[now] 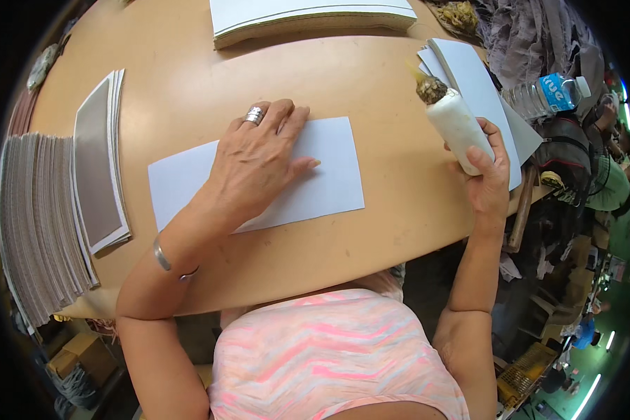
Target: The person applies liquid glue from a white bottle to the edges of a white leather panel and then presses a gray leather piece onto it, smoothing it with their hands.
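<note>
Palm down, my left hand (257, 157) lies on a white rectangular sheet (325, 173) on the tan tabletop (388, 220), its fingers reaching the sheet's far edge. A wide silver ring is on one finger and a metal bangle on the forearm. My right hand (485, 168) grips a white plastic bottle (459, 128) above the table's right side. The bottle is tilted, and a brown, crusted tip with a yellowish end points up and to the left. Behind that hand lie white folded sheets (478, 89).
A tall stack of boards or sheets (42, 220) stands at the left, beside framed grey panels (101, 168). Another white-topped stack (315, 18) is at the far edge. On the right are a clear water bottle (541, 97), grey cloth strips (520, 42), a dark bag (564, 147) and a wooden handle (522, 215).
</note>
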